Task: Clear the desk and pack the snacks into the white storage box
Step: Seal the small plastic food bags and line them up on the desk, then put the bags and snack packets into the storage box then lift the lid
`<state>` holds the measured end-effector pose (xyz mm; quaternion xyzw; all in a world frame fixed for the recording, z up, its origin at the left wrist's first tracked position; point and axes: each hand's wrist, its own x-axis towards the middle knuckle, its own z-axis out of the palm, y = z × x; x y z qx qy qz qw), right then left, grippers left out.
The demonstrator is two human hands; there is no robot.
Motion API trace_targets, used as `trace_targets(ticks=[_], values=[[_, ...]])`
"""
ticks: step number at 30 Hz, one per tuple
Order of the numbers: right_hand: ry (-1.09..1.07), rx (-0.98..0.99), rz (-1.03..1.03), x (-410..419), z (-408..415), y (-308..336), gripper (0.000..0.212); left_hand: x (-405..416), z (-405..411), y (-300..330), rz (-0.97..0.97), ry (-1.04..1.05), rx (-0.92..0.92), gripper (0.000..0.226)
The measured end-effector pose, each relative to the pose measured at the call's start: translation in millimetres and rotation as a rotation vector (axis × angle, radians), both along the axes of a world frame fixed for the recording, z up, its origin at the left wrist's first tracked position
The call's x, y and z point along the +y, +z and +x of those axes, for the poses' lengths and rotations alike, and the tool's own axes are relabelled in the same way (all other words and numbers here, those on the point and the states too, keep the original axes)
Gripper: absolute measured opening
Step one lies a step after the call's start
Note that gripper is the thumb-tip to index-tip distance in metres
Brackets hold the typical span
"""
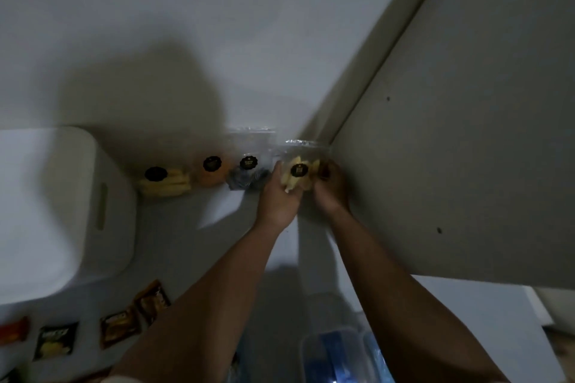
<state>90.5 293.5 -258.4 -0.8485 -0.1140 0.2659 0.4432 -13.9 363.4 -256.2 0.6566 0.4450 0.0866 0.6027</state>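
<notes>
A clear snack tub of pale yellow pieces with a black round label sits at the far right end of the desk, by the wall corner. My left hand grips its left side and my right hand grips its right side. Three more labelled snack tubs line the wall to the left: a dark one, an orange one and a yellow one. The white storage box stands at the left, its lid on and a slot handle facing the tubs.
Small snack packets lie along the near left of the desk: two brown ones, a dark-and-yellow one and a red one. A clear container with blue contents sits near the front edge. A cupboard side panel rises at right.
</notes>
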Motion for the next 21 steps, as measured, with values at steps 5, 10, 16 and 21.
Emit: trace_targets(ticks=[5,10,16,21], values=[[0.045,0.041,0.0,24.9,17.3,-12.6,0.027,9.1,2.3,11.0,-0.006,0.05,0.082,0.078],[-0.018,0.011,-0.038,2.4,-29.3,16.1,0.043,5.1,-48.0,29.6,-0.102,0.163,-0.011,0.037],[-0.032,-0.001,0.032,-16.3,-112.4,24.6,0.029,18.3,-139.8,71.5,0.148,0.098,0.058,0.027],[0.09,-0.078,0.023,24.9,-181.6,67.8,0.019,80.9,-226.5,133.1,0.508,0.075,0.018,0.027]])
